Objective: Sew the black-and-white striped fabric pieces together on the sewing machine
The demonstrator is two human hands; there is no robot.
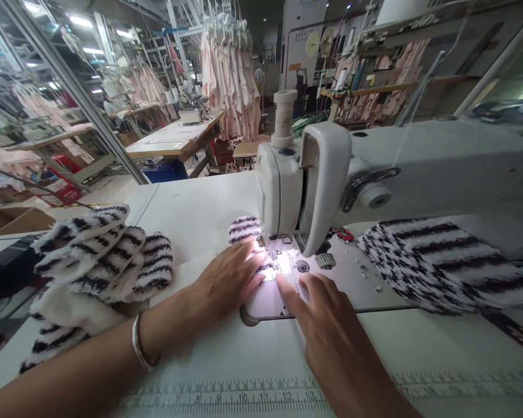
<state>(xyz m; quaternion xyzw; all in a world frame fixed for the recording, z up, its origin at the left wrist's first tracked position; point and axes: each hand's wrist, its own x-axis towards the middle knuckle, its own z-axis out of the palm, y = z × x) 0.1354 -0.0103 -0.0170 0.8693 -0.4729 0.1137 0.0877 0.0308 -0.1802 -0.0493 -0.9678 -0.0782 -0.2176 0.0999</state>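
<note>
My left hand (229, 277) lies flat with fingers stretched out, pressing a small black-and-white striped fleece piece (244, 227) on the bed of a white sewing machine (314, 180), right beside the lit needle area (283, 261). My right hand (326, 325) rests on the machine bed just in front of the needle, fingers extended toward the fabric edge. A silver bangle (142, 342) sits on my left wrist.
A pile of striped fleece pieces (100, 255) lies at the left of the white table (200, 209); another striped piece (440, 261) lies under the machine arm at right. A ruler strip (244, 397) runs along the near edge. Pink garments (230, 75) hang behind.
</note>
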